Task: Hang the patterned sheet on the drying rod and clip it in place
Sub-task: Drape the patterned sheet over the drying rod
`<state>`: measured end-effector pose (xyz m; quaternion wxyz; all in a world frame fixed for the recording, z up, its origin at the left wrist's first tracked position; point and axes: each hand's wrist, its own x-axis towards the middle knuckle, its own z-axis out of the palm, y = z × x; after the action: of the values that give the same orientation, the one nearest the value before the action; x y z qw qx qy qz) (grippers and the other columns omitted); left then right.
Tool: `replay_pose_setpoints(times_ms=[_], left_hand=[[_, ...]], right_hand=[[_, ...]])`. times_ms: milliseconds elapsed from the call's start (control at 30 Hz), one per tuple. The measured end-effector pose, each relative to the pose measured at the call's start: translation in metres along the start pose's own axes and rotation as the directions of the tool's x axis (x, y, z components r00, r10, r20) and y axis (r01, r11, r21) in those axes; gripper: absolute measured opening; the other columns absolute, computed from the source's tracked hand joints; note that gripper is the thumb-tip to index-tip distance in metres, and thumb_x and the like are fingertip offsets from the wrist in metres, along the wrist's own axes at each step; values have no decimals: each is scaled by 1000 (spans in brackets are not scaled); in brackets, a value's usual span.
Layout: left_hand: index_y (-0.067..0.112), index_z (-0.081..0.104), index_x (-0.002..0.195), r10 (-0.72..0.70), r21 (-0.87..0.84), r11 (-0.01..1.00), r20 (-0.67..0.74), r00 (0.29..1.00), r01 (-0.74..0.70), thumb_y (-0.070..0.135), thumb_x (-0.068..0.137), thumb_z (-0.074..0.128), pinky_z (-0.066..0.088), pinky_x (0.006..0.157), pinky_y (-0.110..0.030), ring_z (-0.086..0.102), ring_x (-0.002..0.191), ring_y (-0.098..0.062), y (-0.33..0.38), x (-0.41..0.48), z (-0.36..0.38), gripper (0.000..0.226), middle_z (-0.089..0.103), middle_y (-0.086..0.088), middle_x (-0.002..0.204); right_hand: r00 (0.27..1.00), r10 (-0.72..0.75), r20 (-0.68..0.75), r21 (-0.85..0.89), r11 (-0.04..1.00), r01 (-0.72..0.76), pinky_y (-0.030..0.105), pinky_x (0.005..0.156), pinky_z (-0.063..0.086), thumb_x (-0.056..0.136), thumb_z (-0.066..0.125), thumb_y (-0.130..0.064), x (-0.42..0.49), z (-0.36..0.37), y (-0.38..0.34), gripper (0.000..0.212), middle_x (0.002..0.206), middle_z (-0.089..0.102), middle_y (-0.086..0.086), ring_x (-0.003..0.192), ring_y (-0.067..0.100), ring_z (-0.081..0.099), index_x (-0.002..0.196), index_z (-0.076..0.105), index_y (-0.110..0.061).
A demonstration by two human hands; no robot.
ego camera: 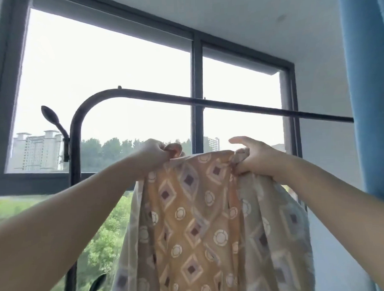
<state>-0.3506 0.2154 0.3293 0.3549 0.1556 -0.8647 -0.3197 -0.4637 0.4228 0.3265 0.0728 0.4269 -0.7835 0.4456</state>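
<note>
**Raised toward the rod, not yet over it**

Pinching a bunched top corner of the patterned sheet [196, 221] in the left hand [156, 153], fingers curled tight round the cloth. Gripping the same top edge further right in the right hand [252, 158], thumb lifted free above, other fingers closed on the fold. Set apart, apparently, to stretch that edge flat between them and send it over in one pass. Hanging below in long folds, down past the bottom of view, nowhere touching the drying rod [207, 102]. Held under and nearer than the rod; likely calling for a higher lift and a farther reach before draping. No clips anywhere in view.

Beyond, on the far side: a dark-framed window [196, 69], with trees and pale tower blocks outside. Down the right edge, a blue curtain [367, 95]. Rod bent down at its left end into an upright post, with a dark teardrop-shaped hook [49, 114] sticking out beside it. White ceiling above, plain wall at far right.
</note>
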Motion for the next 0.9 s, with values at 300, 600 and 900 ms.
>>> replay_pose_setpoints(times_ms=[300,600,900], left_hand=[[14,57,79,128,-12,992,135,982,-128,18,90,56,42,40,-8,51,60,-7,20,-12,30,12,56,2,77],[5,62,99,-10,-132,990,300,954,51,1,88,54,51,60,-23,60,75,-18,-13,-30,28,13,64,-13,91],[15,60,77,-285,107,958,318,904,265,15,94,44,52,60,-27,59,64,-15,-65,-46,74,23,64,0,74]], right_hand=[[926,8,377,287,950,-125,35,77,58,79,73,-15,-10,52,5,22,89,71,7,73,20,68,100,68,-14],[999,1,-53,474,880,24,34,70,55,79,72,-11,0,64,13,12,71,64,10,67,23,61,72,63,-8],[962,41,-270,517,849,109,39,73,54,77,72,-4,5,47,25,14,76,66,12,74,28,63,70,65,-13]])
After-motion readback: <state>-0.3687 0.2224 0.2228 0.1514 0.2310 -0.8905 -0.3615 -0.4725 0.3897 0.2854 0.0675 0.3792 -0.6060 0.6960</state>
